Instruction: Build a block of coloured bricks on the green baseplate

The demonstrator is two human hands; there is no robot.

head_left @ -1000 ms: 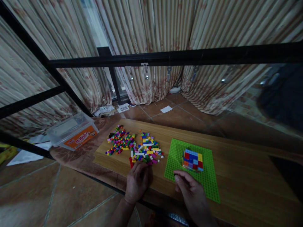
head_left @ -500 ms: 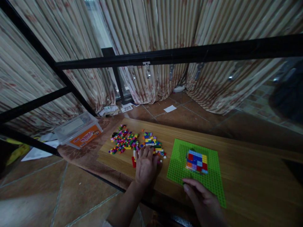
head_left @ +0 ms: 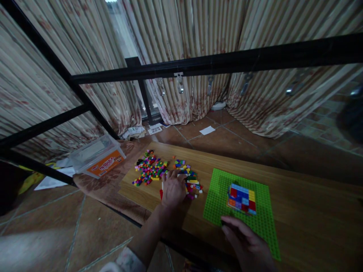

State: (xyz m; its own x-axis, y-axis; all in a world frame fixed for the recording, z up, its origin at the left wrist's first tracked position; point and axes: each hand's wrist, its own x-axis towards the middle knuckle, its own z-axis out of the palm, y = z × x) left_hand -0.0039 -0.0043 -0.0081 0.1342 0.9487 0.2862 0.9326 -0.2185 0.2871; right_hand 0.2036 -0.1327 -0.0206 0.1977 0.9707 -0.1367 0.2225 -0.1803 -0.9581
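Note:
My left hand [head_left: 174,189] reaches down into the loose toy building bricks [head_left: 193,182], palm down. Its fingers are curled, and the tips are hidden among the bricks. My right hand [head_left: 245,240] is over the front edge of the green baseplate [head_left: 217,189], thumb and forefinger pinched together. Between those fingertips shows a small dark brick [head_left: 223,223], partly hidden. A low block of red, blue, yellow and orange bricks [head_left: 242,199] sits on the baseplate, just beyond my right hand.
Left of my left hand spreads a larger heap of mixed small bricks [head_left: 150,167] on the wooden board [head_left: 306,215]. A clear plastic box with an orange label [head_left: 106,162] stands on the brown cloth at the left. Black metal bars [head_left: 198,62] and striped curtains rise behind.
My left hand has shifted slightly and its fingers are more curled into the bricks. My right hand keeps its pinch by the baseplate. The whole view has swung a little.

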